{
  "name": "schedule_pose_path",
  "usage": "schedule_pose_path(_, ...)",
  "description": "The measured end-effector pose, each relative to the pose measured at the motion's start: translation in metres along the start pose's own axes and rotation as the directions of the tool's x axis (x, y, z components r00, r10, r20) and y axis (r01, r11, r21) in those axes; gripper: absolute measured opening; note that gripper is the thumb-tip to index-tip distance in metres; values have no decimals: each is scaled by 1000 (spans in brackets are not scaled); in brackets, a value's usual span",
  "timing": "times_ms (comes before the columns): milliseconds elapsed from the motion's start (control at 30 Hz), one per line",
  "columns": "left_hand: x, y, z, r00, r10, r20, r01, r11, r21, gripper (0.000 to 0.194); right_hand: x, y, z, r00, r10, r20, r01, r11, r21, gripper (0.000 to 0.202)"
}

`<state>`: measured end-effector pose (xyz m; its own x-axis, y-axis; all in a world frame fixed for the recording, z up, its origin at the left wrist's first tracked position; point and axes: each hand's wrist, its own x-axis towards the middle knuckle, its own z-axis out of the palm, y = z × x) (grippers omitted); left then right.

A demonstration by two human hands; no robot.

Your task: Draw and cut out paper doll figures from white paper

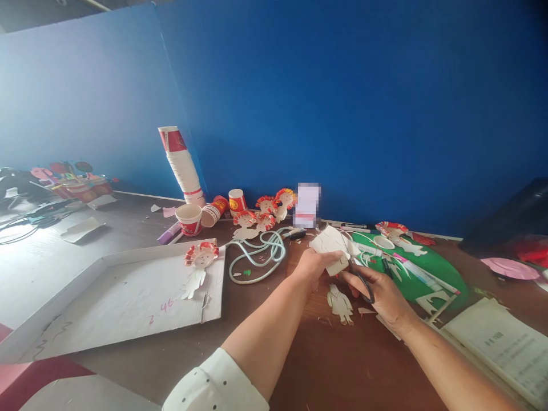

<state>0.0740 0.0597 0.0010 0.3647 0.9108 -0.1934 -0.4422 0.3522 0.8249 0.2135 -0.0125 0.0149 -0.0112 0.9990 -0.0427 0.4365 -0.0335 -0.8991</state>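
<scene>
My left hand [322, 264] grips a piece of white paper [331, 242] with drawn lines on it, held above the brown table. In my right hand [379, 294] is a pair of scissors [365, 285] with dark handles; the blades are at the paper's right edge, mostly hidden. Below the two hands lies a paper cutout of a figure [340, 305] in a coat, with small scraps beside it. To the right, a green round mat [445, 274] carries markers, white cutouts and a cutout figure with a red-fringed head [391, 229].
On the left lies a shallow white box [128, 297] with a red-fringed cutout figure [201, 256]. A tall cup stack [182, 165], a coiled pale cable [257, 260] and more cutouts stand or lie along the blue partition [342, 114]. An open book [500, 342] is at right.
</scene>
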Motion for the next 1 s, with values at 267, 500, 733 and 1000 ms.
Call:
schedule_pose_path(267, 3, -4, -2, 1000, 3, 9, -3, 1000, -2, 37, -1, -4, 0, 1000, -4, 4, 4, 1000, 8, 40)
schedule_pose_path(500, -1, 1, 1, 999, -44, 18, 44, 998, -32, 31, -2, -4, 1, 1000, 11, -8, -11, 1000, 21, 34)
schedule_pose_path(733, -2, 2, 3, 997, -78, 9, 79, 996, -49, 27, -5, -8, 4, 999, 13, -41, -12, 1000, 13, 39)
schedule_pose_path(1000, -3, 3, 6, 992, -127, -1, 126, 989, -78, 27, -2, -2, 1, 999, -25, -20, 25, 1000, 12, 30)
